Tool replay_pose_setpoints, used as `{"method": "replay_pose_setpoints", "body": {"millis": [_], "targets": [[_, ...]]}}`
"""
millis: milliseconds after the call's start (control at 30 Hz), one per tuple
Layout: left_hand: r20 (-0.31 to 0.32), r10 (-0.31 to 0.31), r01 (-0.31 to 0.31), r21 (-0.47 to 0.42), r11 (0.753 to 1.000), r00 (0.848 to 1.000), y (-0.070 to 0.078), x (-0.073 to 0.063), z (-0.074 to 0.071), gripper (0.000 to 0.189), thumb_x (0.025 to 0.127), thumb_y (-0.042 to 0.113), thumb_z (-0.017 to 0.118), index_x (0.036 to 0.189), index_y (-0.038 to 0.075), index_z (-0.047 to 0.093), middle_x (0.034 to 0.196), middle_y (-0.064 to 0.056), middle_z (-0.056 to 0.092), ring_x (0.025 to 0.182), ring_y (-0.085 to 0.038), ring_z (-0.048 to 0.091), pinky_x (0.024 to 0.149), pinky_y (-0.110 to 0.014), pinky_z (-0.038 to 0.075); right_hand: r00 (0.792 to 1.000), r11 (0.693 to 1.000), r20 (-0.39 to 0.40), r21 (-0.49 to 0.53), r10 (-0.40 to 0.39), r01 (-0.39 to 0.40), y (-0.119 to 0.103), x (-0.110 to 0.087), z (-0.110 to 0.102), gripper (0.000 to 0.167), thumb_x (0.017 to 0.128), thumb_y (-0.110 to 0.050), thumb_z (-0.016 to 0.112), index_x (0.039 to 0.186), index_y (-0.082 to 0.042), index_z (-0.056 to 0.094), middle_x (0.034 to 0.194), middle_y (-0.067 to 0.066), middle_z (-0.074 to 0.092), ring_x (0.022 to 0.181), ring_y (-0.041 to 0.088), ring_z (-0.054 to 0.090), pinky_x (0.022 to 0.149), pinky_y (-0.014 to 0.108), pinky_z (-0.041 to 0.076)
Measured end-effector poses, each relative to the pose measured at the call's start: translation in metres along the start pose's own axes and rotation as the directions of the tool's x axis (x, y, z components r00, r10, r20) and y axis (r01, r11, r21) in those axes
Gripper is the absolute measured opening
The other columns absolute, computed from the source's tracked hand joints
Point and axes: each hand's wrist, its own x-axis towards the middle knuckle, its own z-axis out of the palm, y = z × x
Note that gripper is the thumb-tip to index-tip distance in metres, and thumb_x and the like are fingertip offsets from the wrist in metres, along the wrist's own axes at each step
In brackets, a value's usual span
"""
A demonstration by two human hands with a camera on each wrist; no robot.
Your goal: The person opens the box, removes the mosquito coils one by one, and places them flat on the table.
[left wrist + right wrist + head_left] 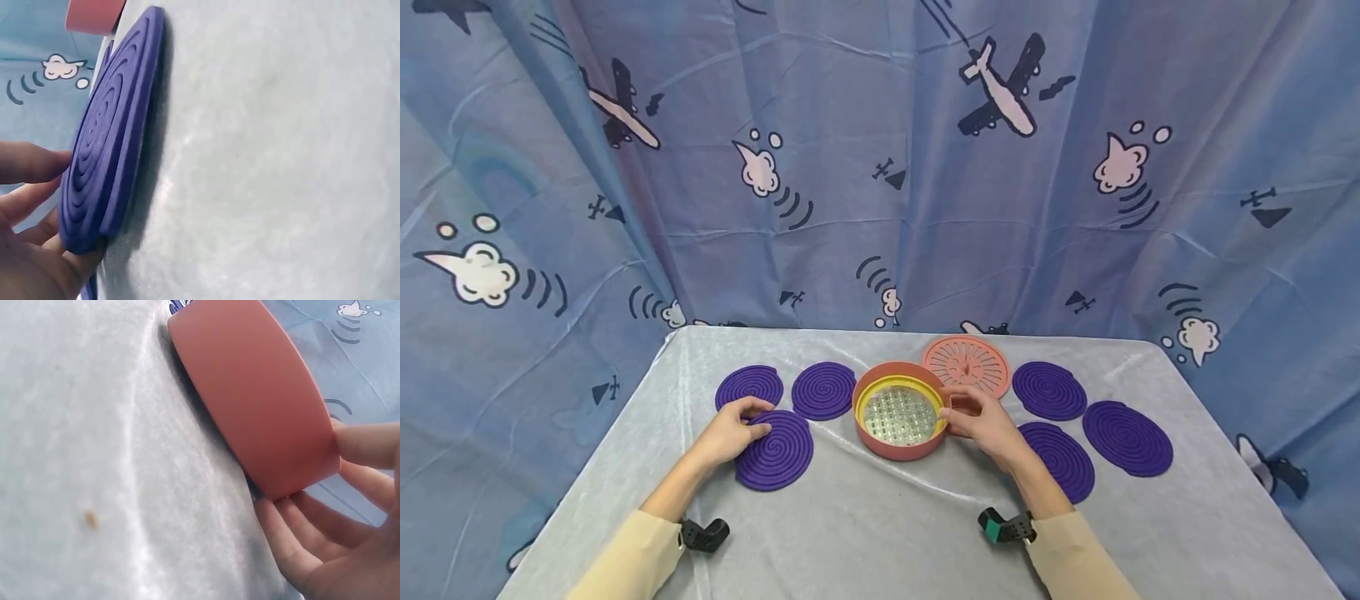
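Note:
Between the thumb and fingers of my left hand (730, 431) is the edge of a purple mosquito coil (774, 451). In the left wrist view the coil (106, 137) is tilted, thumb on its upper face and fingers underneath, with a shadow below it. My right hand (981, 417) grips the right side of a round coral mosquito coil holder (898, 452), which has a yellow inner ring and a silvery mesh bottom. The right wrist view shows the thumb at the top edge of the holder (256, 394) and fingertips low on its wall.
Behind the holder lies its slotted coral lid (967, 365). Two more coils, one (749, 385) and another (823, 390), lie at the back left. On the right are further coils: one (1049, 390), one (1060, 458) and one (1127, 437). A patterned blue curtain (880, 208) borders the white-covered table (865, 533).

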Motion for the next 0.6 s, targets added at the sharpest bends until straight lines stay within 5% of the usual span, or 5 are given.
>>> {"method": "replay_pose_setpoints", "body": {"millis": [200, 600], "targets": [[0.019, 0.052, -0.055, 0.182, 0.982, 0.998, 0.005, 0.003, -0.003, 0.025, 0.089, 0.003, 0.071, 0.113, -0.004, 0.068, 0.110, -0.019, 0.069, 0.103, -0.035, 0.064, 0.092, -0.050, 0.051, 1.000, 1.000, -0.003, 0.009, -0.001, 0.001, -0.001, -0.002, -0.001, 0.046, 0.098, -0.007, 0.068, 0.141, -0.003, 0.055, 0.137, 0.028, 0.053, 0.121, 0.036, 0.059, 0.089, 0.039, 0.059], [0.060, 0.113, -0.128, 0.468, 0.875, 0.992, 0.023, -0.003, -0.006, 0.020, 0.092, 0.009, 0.068, 0.108, -0.004, 0.071, 0.099, -0.014, 0.068, 0.094, -0.030, 0.064, 0.086, -0.051, 0.052, 1.000, 0.995, 0.011, -0.097, 0.002, -0.001, -0.011, -0.012, -0.011, 0.044, 0.101, -0.019, 0.066, 0.142, -0.004, 0.056, 0.136, 0.024, 0.056, 0.123, 0.037, 0.057, 0.092, 0.043, 0.058]]}}
